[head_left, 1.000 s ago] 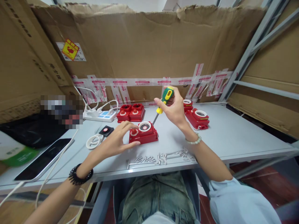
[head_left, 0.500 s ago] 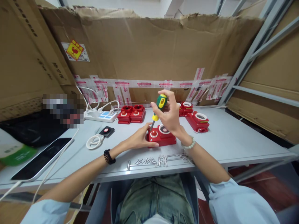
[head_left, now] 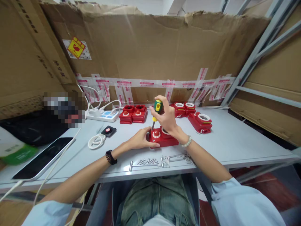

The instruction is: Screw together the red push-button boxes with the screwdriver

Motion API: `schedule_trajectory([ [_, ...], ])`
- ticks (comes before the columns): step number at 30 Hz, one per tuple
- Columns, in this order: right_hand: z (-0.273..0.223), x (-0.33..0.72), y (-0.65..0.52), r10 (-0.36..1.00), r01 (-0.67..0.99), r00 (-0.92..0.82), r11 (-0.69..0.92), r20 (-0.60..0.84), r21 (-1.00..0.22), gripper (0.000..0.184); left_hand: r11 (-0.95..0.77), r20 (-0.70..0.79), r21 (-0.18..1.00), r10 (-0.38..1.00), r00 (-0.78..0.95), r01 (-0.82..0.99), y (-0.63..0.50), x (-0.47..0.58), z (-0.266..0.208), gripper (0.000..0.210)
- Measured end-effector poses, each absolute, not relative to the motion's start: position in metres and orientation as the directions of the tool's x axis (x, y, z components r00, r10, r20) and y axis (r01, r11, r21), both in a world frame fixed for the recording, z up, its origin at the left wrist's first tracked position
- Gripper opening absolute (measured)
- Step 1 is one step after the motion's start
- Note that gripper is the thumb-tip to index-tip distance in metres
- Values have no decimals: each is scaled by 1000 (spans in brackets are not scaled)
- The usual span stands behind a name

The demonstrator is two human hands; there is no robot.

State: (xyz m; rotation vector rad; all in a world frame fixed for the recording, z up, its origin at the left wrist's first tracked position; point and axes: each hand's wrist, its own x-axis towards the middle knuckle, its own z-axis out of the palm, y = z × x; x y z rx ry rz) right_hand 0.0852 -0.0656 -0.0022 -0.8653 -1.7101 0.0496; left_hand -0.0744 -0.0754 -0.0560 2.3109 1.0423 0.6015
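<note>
A red housing with a red dome and a white ring (head_left: 164, 142) lies on the table in front of me. My left hand (head_left: 142, 138) grips its left end, thumb along the near side and fingers behind. In my right hand (head_left: 166, 115) is a screwdriver (head_left: 158, 107) with a green and yellow handle, fingers wrapped round it. Its shaft slants down to the housing's far left corner, and the tip meets the housing there. My right wrist partly covers the housing's right end. Close to the table's front edge lie several loose screws (head_left: 148, 161) beside metal T-shaped rods (head_left: 162, 162).
Red housings stand at the back left (head_left: 133, 114), back right (head_left: 183, 109) and right (head_left: 200, 122). White rings (head_left: 96, 141) and a black square part (head_left: 108, 131) lie left. A power strip (head_left: 103, 115), a phone-like slab (head_left: 43, 158) and cables sit farther left. Cardboard (head_left: 150, 47) walls the back.
The screwdriver has become more upright, its handle shifting left and slightly down with my right hand. My left hand keeps its hold on the housing. The whole view has shifted slightly.
</note>
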Motion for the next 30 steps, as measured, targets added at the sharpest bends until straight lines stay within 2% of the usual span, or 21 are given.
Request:
schedule_trajectory([
  [7, 0, 80, -68, 565, 543, -74, 714, 822, -442, 30, -579, 197, 622, 767, 611, 527, -74, -75, -57, 51],
  [23, 3, 81, -68, 562, 577, -55, 692, 825, -433, 28, -582, 195, 596, 773, 603, 553, -74, -75, -57, 55],
  [27, 4, 80, -67, 586, 659, -60, 631, 808, -409, 31, -576, 191, 615, 771, 607, 539, -74, -75, -58, 56],
  [30, 9, 80, -67, 619, 761, -89, 548, 780, -348, 33, -577, 195, 619, 770, 607, 533, -73, -75, -59, 55],
])
